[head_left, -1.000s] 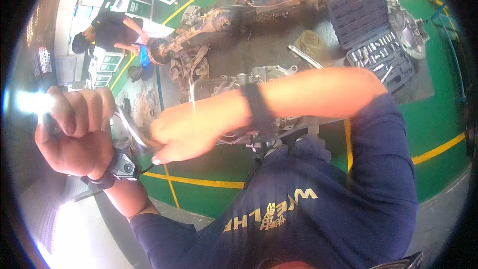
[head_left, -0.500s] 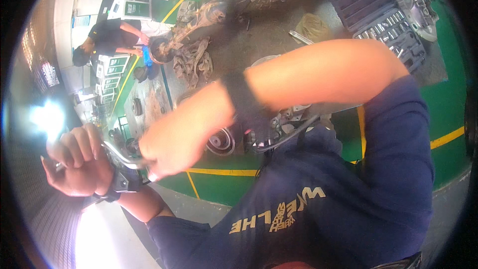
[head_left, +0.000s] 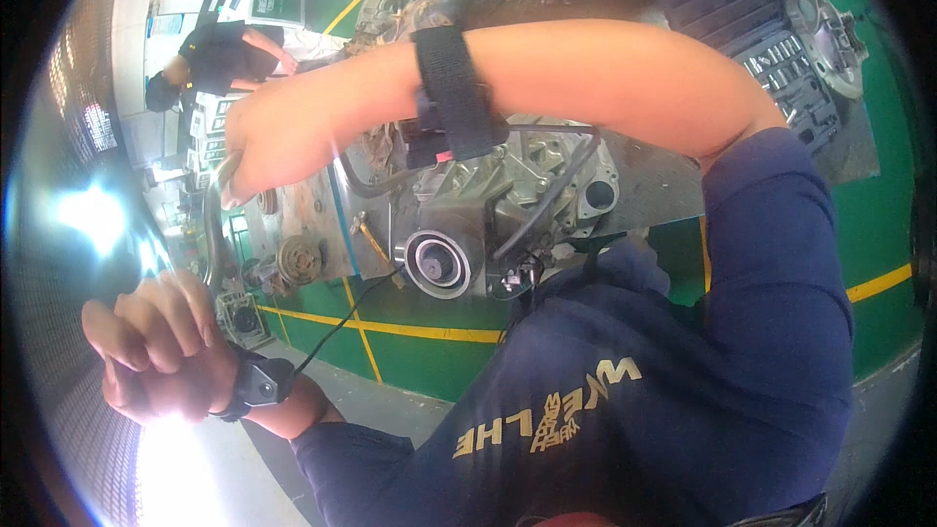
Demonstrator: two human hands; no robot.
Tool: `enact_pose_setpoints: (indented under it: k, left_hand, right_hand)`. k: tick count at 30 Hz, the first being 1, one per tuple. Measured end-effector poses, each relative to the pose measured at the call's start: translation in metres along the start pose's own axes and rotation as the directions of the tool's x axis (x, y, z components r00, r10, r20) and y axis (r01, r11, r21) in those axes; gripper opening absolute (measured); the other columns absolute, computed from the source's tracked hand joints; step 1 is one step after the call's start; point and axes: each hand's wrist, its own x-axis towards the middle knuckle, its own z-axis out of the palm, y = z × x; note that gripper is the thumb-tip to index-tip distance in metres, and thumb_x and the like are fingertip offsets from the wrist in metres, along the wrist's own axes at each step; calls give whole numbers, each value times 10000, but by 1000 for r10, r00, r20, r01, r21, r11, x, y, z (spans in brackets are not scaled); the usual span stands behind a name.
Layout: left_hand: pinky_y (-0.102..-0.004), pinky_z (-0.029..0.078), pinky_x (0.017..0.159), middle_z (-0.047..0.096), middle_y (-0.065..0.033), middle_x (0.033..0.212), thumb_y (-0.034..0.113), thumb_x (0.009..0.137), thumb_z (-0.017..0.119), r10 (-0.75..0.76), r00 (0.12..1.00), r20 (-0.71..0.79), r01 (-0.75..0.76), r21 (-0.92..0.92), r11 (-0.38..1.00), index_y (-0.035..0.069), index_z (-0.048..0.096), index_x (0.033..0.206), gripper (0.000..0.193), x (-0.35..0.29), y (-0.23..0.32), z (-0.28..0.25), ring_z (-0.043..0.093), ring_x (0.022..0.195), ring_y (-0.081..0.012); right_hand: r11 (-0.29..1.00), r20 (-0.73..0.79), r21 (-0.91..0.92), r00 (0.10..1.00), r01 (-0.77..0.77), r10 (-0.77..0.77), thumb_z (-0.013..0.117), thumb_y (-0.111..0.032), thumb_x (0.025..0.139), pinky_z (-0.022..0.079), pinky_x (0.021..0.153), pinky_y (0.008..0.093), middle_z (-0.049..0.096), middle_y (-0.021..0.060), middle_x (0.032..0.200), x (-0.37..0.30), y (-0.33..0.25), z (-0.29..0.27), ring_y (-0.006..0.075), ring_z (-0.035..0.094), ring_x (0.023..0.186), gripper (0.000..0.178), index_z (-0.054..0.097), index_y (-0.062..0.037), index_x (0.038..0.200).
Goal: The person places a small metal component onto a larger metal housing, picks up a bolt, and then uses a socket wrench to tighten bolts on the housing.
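Note:
Reaching across from the right, my right arm ends in a closed right hand [head_left: 256, 158] at upper left. It grips a shiny bent metal bar [head_left: 213, 229] shaped like a crank handle. The bar runs down toward my left hand [head_left: 161, 351], whose fingers are curled; what lies inside them is hidden. Black straps circle both wrists, and the left one carries a small dark device [head_left: 265, 381] with a cable. Below my right forearm sits a grey metal gearbox housing [head_left: 561, 176] with a round ringed opening [head_left: 436, 265].
A mesh panel [head_left: 83, 332] and a bright lamp [head_left: 93, 220] are close beside my left hand. An open socket set case [head_left: 727, 0] lies on the bench at upper right. A hammer [head_left: 371, 234] and a round metal part [head_left: 300, 260] lie at left. Another person [head_left: 220, 59] stands beyond.
My right hand has moved up and away with the end of the bent bar, uncovering the gearbox housing. My left hand has dropped slightly, its fingers still curled.

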Motion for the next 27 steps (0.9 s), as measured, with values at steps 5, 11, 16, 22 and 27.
enact_pose_setpoints:
  k: [5, 11, 16, 22, 27]
  left_hand:
    - [-289, 320, 508, 392, 13, 605, 206, 950, 492, -55, 978, -202, 37, -90, 995, 140, 440, 852, 129, -11, 3, -28, 357, 531, -117]
    - [-292, 355, 494, 388, 30, 523, 232, 931, 571, -65, 996, -62, 57, -126, 990, 139, 461, 783, 207, 28, -6, 12, 312, 449, -101]
    - [-308, 362, 499, 384, 31, 526, 257, 944, 577, -25, 992, -123, 17, -70, 997, 144, 462, 773, 235, -6, -1, -6, 325, 458, -112]
    - [-284, 316, 523, 341, 42, 551, 269, 944, 554, 38, 856, -516, -16, 46, 999, 141, 479, 811, 200, 15, -9, 1, 321, 490, -122]
    - [-284, 294, 513, 328, 44, 546, 280, 947, 544, -48, 984, -172, 28, -118, 993, 145, 463, 799, 215, 23, -11, 1, 297, 487, -121]
  right_hand:
    - [976, 223, 211, 970, 49, -97, 617, -410, 965, 500, 648, 458, 682, 200, 808, -59, -47, 51, 331, 651, 711, 526, 696, 111, 965]
    - [990, 177, 79, 975, 121, -133, 632, -392, 921, 503, 611, 461, 682, 173, 804, 41, 4, 99, 297, 632, 694, 473, 715, 73, 924]
    - [997, 89, 34, 994, -70, 66, 598, -536, 941, 538, 686, 480, 676, 167, 712, 46, 19, 29, 327, 684, 705, 580, 745, 21, 868]
    - [981, 244, 190, 966, 43, -89, 605, -492, 972, 515, 717, 483, 672, 232, 751, -41, -25, 9, 343, 666, 726, 607, 709, 96, 864]
    - [959, 342, 282, 932, 20, -120, 596, -380, 941, 516, 657, 464, 693, 223, 787, -7, -20, 93, 320, 667, 739, 500, 706, 106, 901]
